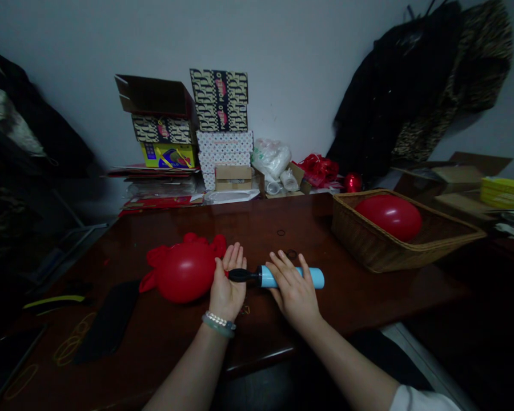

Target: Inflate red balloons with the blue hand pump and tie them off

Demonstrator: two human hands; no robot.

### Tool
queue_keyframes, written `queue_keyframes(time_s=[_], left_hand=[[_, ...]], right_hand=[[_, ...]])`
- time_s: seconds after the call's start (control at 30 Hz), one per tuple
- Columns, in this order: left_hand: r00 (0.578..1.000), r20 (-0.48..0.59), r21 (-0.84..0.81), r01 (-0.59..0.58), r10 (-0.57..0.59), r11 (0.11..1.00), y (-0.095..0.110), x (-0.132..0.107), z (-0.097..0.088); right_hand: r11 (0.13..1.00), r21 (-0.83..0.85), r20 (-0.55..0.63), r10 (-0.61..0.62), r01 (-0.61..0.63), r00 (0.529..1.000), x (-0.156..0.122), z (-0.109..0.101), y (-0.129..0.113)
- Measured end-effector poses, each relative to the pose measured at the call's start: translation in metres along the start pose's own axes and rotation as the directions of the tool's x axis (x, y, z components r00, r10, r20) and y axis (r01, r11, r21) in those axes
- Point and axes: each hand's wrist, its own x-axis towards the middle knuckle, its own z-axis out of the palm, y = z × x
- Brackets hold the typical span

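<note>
A red balloon with lobed, ear-like bulges lies on the dark polished wooden table, partly inflated. My left hand stands upright with its fingers apart, right beside the balloon's side. My right hand is closed over a hand pump with a pale blue barrel. Its black nozzle points left and ends at my left palm, near a small bit of red. Where the balloon's neck goes is hidden behind my left hand. Beaded bracelets circle my left wrist.
A wicker basket holding a round red balloon stands on the table at the right. A flat black object and loose rubber bands lie at the left. Stacked cardboard boxes stand at the back.
</note>
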Motion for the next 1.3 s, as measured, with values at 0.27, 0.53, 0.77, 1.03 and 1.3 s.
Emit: queue_keyframes(time_s=[0.27, 0.53, 0.77, 1.03, 1.3], left_hand=[[1.0, 0.017, 0.022, 0.007, -0.007, 1.0, 0.001, -0.0019, 0.0016], [0.999, 0.022, -0.008, 0.034, -0.034, 0.999, 0.002, -0.0028, 0.0024], [0.999, 0.009, -0.013, 0.037, -0.037, 0.999, 0.0019, -0.0025, 0.003], [0.999, 0.012, -0.026, 0.044, -0.043, 0.999, 0.0019, -0.0018, 0.0033], [0.999, 0.015, -0.016, 0.041, -0.041, 0.999, 0.0007, -0.0004, 0.0]], right_hand=[[1.0, 0.014, 0.017, 0.02, -0.021, 1.0, -0.0011, 0.002, 0.0007], [1.0, 0.014, -0.003, 0.014, -0.014, 1.0, -0.0007, 0.0011, -0.0003], [1.0, 0.01, -0.006, 0.013, -0.013, 1.0, -0.0012, 0.0015, 0.0002], [1.0, 0.004, 0.0, 0.015, -0.015, 1.0, -0.0012, 0.0009, 0.0], [1.0, 0.005, -0.001, 0.012, -0.012, 1.0, -0.0009, 0.0004, 0.0005]])
